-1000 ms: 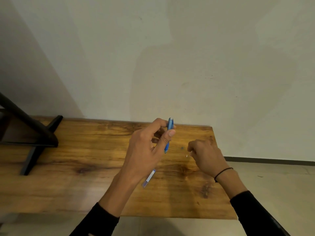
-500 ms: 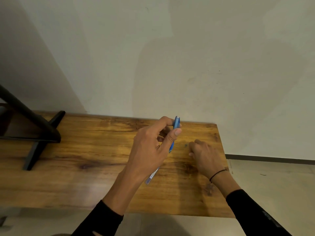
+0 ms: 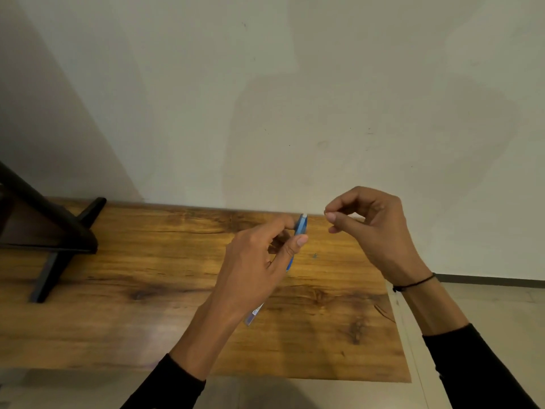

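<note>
My left hand (image 3: pixel 253 267) holds a blue pen (image 3: pixel 300 228) above the wooden table (image 3: pixel 147 290), thumb and fingers curled round its barrel. The pen's upper end points up and away, and its clear lower end sticks out below my palm. My right hand (image 3: pixel 374 231) is raised just right of the pen's top, thumb and forefinger pinched together. Whatever they pinch is too small to make out.
A black stand (image 3: pixel 59 231) with slanted legs sits on the table's far left. A pale wall rises right behind the table. The table's right edge is near my right wrist, with tiled floor (image 3: pixel 486 305) beyond. A small dark speck (image 3: pixel 315 255) lies on the wood.
My right hand has lifted off the table and come up beside the pen's top, fingers pinched. My left hand keeps the pen in about the same place.
</note>
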A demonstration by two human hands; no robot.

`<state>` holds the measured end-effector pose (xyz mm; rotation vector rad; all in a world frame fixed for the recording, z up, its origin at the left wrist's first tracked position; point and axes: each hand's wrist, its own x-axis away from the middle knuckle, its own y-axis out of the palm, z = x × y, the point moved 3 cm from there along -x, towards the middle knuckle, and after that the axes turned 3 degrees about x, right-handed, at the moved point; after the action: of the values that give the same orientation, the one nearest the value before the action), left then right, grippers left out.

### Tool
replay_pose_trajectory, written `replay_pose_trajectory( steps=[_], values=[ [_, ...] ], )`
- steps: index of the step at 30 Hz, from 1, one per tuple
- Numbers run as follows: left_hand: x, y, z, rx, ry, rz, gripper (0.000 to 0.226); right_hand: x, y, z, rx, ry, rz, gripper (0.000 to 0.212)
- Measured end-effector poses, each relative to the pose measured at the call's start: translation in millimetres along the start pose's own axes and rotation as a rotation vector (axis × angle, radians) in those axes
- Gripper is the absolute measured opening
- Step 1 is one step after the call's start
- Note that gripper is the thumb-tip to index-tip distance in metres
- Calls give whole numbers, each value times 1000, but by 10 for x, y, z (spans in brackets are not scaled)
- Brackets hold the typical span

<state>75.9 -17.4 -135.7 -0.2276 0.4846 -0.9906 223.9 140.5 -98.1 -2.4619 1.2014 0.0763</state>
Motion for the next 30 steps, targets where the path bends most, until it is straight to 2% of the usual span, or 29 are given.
replay_pose_trajectory(
  steps=[3, 6, 11, 30],
  values=[
    [7, 16, 8, -28, 3, -12, 33, 51, -9, -273, -71, -101, -44, 6],
    [12, 31, 7, -65, 13, -30, 32, 110, -5, -457, -11, -165, -83, 14],
    [18, 51, 7, -108, 47, -31, 33, 179, 41, -536, 61, -142, -117, 28],
    [41, 124, -28, -174, 94, -52, 24, 194, 24, -599, 300, -177, -155, 26]
  ],
)
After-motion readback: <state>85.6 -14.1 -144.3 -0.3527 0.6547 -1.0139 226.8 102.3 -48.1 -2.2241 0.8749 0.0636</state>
